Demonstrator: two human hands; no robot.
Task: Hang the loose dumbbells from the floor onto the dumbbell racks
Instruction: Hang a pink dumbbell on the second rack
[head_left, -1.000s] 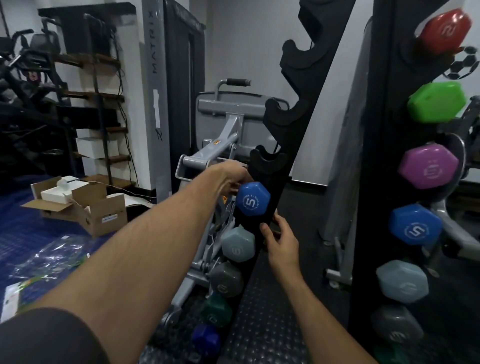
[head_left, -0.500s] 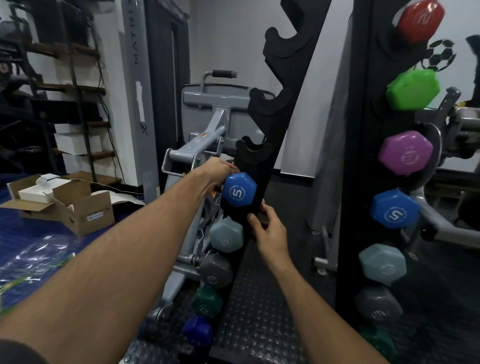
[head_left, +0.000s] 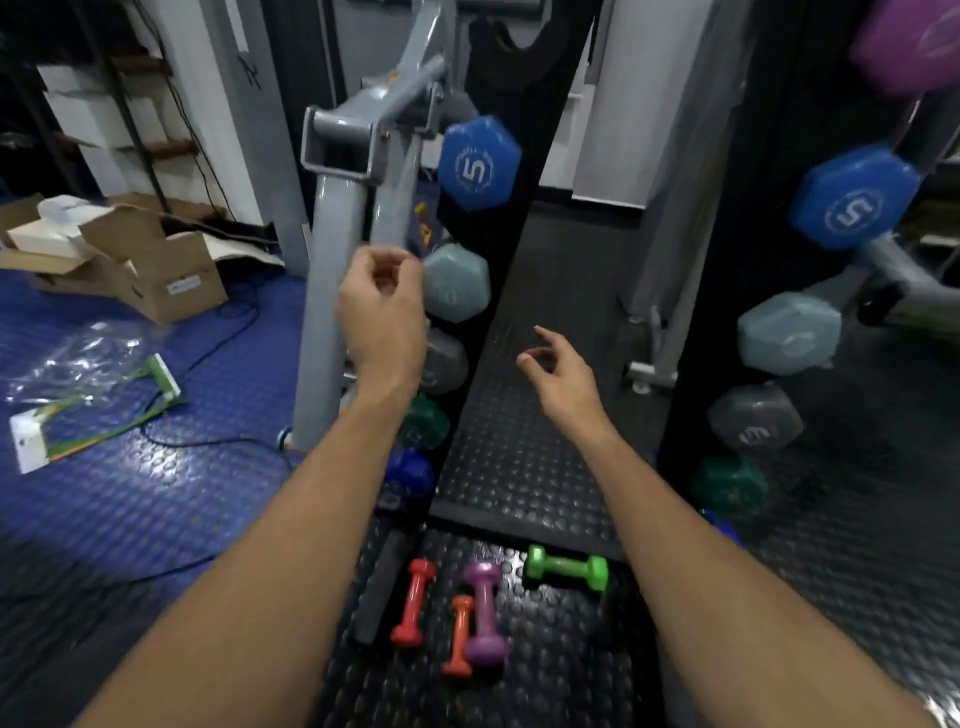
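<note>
Between the two racks, both hands had come off the hung blue dumbbell (head_left: 479, 162).
Left hand (head_left: 382, 306) and right hand (head_left: 561, 376) hung loosely curled, empty; red dumbbell (head_left: 414, 603), orange dumbbell (head_left: 460, 636), purple dumbbell (head_left: 485, 613) and green dumbbell (head_left: 566, 566) still waited on the floor (head_left: 545, 686).

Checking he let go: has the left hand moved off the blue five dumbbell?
Yes. The left hand has dropped from the blue 5 dumbbell to beside the pale one below.

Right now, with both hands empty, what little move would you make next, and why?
Probably lower the right hand toward the green dumbbell. Both hands hold nothing, the left hand hangs by the left rack, and four loose dumbbells lie on the floor mat; the green one lies nearest the right hand.
</note>
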